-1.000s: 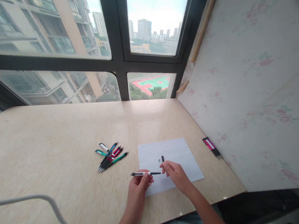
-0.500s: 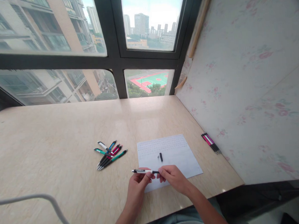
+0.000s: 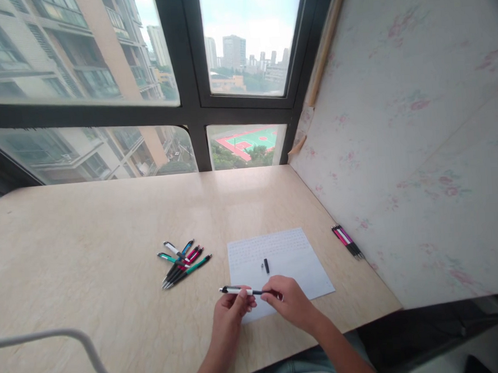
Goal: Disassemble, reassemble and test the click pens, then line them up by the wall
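My left hand (image 3: 231, 308) is closed around the white barrel of a ballpoint pen (image 3: 234, 290), which lies level above the paper's near left corner. From the barrel's right end sticks a thin dark ink refill (image 3: 256, 292). The fingers of my right hand (image 3: 285, 299) pinch the refill's far end. Just beyond my hands, a black pen grip (image 3: 266, 266) and a tiny metal pen tip (image 3: 262, 266) rest on a sheet of paper (image 3: 296, 268) with handwritten lines along its top.
Several coloured pens (image 3: 182, 264) lie in a crossed heap left of the paper. More pens (image 3: 347, 242) sit side by side near the floral wall (image 3: 420, 170). A grey cable (image 3: 72, 333) curves over the tabletop (image 3: 87, 236) at lower left. Windows (image 3: 244, 111) stand behind.
A little more of the dark refill shows between the barrel and my right fingers. The whole view has shifted slightly; the heap and the parts on the paper stay put.
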Demonstrator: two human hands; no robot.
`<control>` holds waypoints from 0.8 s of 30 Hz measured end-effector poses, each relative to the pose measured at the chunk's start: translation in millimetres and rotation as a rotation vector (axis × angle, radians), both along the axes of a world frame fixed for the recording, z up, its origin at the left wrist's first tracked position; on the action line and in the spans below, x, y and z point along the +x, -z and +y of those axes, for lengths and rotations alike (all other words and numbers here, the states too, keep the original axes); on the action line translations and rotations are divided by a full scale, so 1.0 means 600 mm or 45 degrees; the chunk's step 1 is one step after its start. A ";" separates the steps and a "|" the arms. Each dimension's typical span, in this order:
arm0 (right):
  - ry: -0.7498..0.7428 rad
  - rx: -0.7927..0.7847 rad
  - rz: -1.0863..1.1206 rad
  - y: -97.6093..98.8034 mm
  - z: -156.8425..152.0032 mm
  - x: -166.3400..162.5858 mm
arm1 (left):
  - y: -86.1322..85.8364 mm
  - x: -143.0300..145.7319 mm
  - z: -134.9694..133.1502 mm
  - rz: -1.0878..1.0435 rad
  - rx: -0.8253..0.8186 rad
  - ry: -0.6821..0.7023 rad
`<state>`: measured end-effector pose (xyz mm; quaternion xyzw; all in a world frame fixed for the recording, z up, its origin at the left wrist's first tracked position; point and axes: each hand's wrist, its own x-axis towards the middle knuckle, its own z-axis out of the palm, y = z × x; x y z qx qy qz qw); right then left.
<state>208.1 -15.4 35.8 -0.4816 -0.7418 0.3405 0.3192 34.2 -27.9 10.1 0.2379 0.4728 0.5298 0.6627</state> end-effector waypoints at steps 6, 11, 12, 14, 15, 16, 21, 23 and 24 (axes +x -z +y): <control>0.110 -0.075 0.056 -0.002 -0.005 -0.002 | -0.004 0.002 -0.001 -0.006 -0.027 -0.015; 0.079 -0.180 0.122 -0.005 -0.003 -0.002 | -0.001 0.000 -0.002 0.072 0.012 0.048; 0.097 -0.174 0.130 -0.006 -0.004 -0.001 | 0.000 0.000 -0.002 0.070 0.006 0.052; 0.148 -0.168 0.156 -0.007 -0.007 0.001 | -0.001 0.001 -0.002 0.044 -0.013 0.045; 0.168 -0.176 0.169 -0.008 -0.008 0.002 | -0.001 0.001 -0.002 0.023 -0.022 0.043; 0.173 -0.191 0.174 -0.009 -0.010 0.003 | -0.001 0.002 -0.003 0.004 -0.031 0.043; 0.065 -0.234 0.132 -0.011 -0.009 0.005 | 0.000 0.003 -0.004 -0.056 -0.039 0.078; 0.086 -0.203 0.127 -0.012 -0.006 0.004 | 0.001 0.003 -0.003 -0.081 -0.049 0.077; 0.112 -0.185 0.130 -0.012 -0.005 0.003 | 0.000 0.002 -0.002 -0.085 -0.058 0.071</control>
